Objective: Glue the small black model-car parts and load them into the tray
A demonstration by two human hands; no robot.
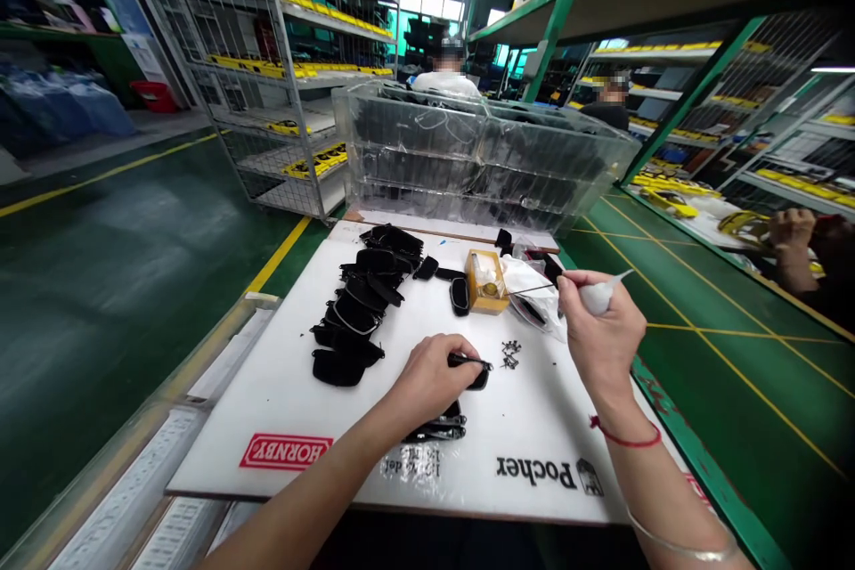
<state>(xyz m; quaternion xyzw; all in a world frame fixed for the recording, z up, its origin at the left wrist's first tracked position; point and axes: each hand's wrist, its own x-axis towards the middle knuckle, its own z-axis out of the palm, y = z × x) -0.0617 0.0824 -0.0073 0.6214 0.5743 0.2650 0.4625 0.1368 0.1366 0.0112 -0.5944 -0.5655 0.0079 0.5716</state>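
My left hand is closed on a small black plastic part above the white board. More black parts lie just below that hand, partly hidden by it. My right hand is raised at the right, its fingers pinching a thin dark rod that points left. The same hand holds a translucent squeeze bottle with a pointed nozzle aimed up and right. Between my hands lies a little heap of tiny dark pieces, perhaps screws. A long row of black parts is piled at the left.
A small yellow box with things in it stands beside a white cloth or bag. Behind the board is a large clear plastic-wrapped bin. Racks with yellow parts flank it. Another person's hands show at right.
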